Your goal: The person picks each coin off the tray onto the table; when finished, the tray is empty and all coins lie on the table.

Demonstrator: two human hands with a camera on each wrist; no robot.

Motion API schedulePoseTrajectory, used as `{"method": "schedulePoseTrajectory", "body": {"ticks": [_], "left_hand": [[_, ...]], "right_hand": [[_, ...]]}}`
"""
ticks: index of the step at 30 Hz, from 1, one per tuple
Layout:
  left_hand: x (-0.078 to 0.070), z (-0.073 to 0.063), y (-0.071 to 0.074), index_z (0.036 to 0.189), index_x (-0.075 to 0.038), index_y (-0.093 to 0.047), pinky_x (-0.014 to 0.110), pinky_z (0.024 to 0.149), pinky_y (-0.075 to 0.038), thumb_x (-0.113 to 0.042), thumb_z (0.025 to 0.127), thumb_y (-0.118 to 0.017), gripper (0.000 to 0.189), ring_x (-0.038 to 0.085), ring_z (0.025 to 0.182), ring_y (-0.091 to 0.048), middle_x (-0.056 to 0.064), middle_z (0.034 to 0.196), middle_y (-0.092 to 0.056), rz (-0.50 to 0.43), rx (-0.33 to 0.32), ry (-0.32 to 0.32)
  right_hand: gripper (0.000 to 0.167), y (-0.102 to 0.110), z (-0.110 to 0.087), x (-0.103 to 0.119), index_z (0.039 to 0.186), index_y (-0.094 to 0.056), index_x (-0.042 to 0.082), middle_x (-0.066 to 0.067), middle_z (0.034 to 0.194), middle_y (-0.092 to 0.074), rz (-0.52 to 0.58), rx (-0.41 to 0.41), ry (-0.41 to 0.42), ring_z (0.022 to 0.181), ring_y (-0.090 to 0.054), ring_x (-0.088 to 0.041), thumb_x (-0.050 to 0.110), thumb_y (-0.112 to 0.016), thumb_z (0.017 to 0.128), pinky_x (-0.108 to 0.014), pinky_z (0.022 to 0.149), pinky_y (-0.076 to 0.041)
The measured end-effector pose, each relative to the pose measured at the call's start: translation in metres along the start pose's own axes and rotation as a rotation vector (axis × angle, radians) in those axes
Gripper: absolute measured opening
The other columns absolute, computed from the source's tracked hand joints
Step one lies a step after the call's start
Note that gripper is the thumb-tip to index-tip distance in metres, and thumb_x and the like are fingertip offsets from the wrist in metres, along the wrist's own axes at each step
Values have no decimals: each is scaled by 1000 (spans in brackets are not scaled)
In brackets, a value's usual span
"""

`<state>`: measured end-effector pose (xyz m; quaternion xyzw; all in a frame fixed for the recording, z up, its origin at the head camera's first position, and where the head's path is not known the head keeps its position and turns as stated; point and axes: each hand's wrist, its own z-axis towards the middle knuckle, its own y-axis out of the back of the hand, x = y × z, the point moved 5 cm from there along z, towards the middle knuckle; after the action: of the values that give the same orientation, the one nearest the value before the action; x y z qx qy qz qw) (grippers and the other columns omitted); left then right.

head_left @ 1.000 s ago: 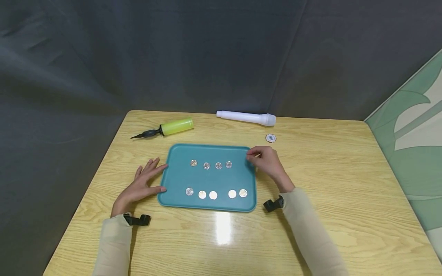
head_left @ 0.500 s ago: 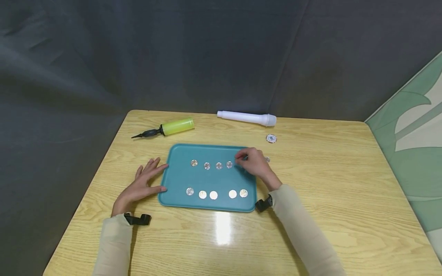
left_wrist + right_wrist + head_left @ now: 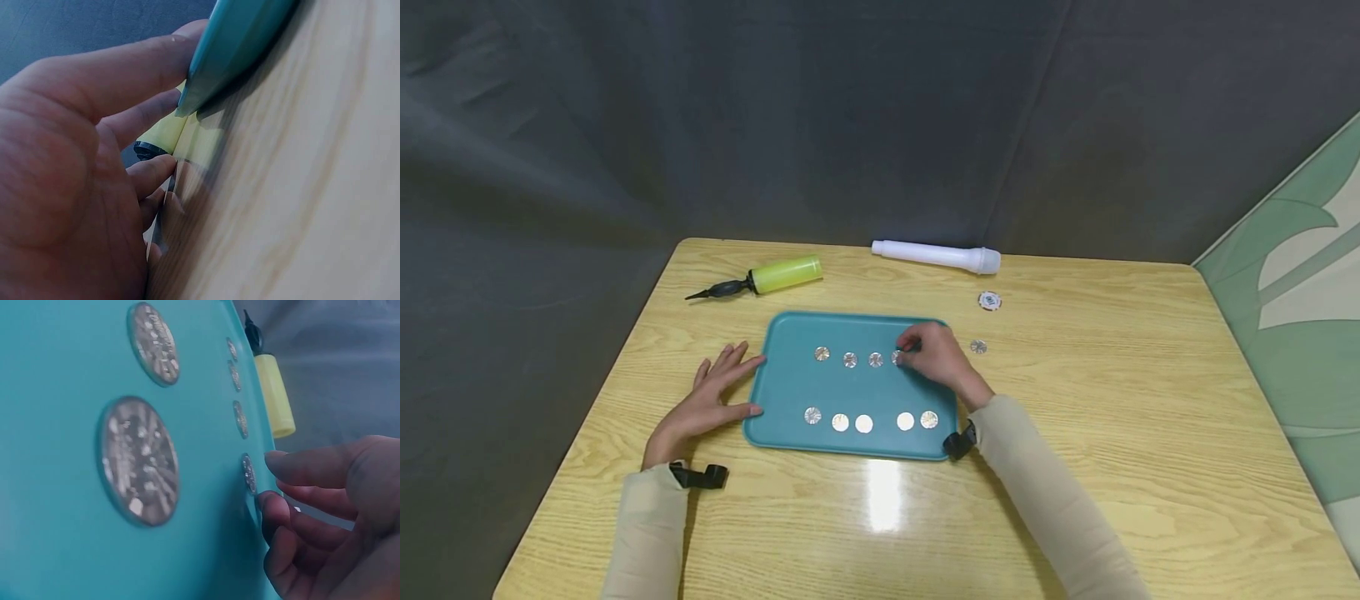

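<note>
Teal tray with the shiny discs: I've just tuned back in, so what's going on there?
A person has the left hand touching the left edge of the teal tray. The right hand is at the rightmost disc of the far row, thumb and fingers apart; whether it touches that disc is unclear. Four discs lie in the far row, five in the near row. Another disc lies off the tray, to its right.
</note>
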<state>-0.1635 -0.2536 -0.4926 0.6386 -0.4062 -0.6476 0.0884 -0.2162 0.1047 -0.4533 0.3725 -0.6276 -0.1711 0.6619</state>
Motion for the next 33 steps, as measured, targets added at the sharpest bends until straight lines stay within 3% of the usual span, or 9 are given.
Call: {"method": "schedulePoseTrajectory", "body": {"ticks": [13,33], "left_hand": [[-1,-1,1,156,-16,-38,63,121,17,-28,86,-79,82,39,158,10,16,171,-5,-7,-4,3],[-1,-1,0,156,-17,-38,63,121,17,-28,86,-79,82,38,158,11,15,171,-5,-7,0,8]], "right_hand": [[32,-11,2,0,106,-75,5,-10,101,-76,-60,-54,-30,94,-70,-22,13,-86,77,-38,85,-59],[26,-12,2,3,98,-76,6,-8,90,-75,-105,-95,-35,84,-69,-19,9,-87,74,-36,78,-57]]}}
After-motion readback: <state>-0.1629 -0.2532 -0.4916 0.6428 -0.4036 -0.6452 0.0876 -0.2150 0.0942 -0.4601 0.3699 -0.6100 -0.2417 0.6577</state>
